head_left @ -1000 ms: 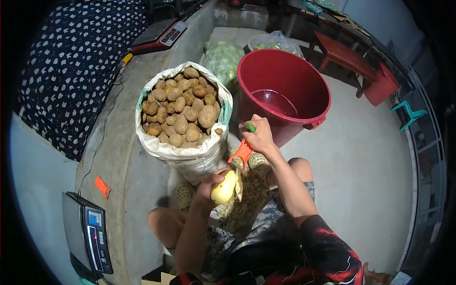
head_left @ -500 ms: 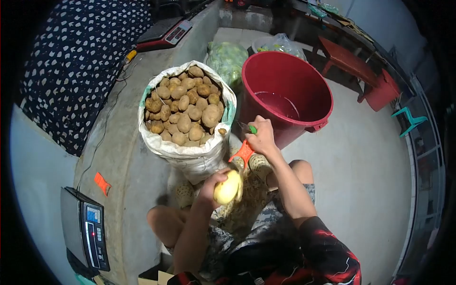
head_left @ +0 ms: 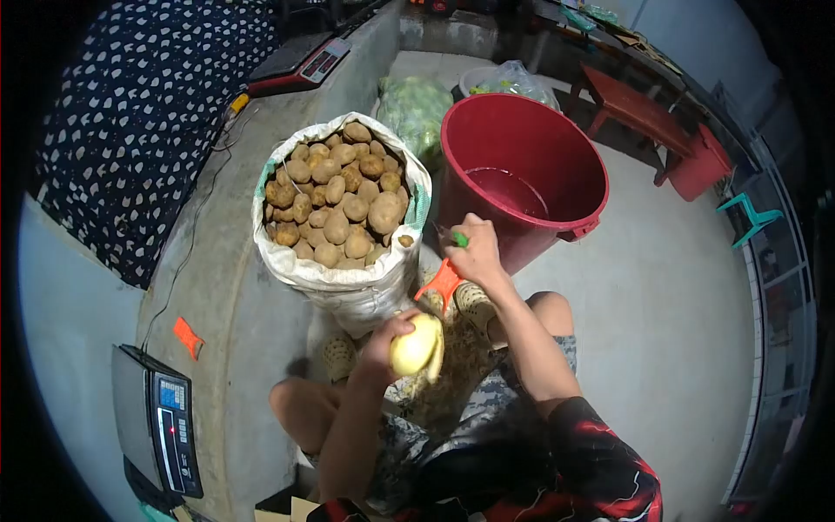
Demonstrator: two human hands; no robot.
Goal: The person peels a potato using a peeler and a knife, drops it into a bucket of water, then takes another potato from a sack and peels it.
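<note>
left fingers (head_left: 404, 326) grip potato (head_left: 412, 348) | long axis near-upright | right fingers (head_left: 475, 226) grip peeler (head_left: 443, 280) | head toward potato

Two peelers (head_left: 441, 282) (head_left: 186, 337), two scales (head_left: 158, 424) (head_left: 300, 66), one sack (head_left: 365, 300)

Left fingers (head_left: 404, 326) curled, right fingers (head_left: 474, 226) clenched

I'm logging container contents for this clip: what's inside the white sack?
Brown, unpeeled potatoes fill the white sack nearly to its rim. Only the top ones show; whatever lies beneath is covered by them and the sack's sides.
</note>
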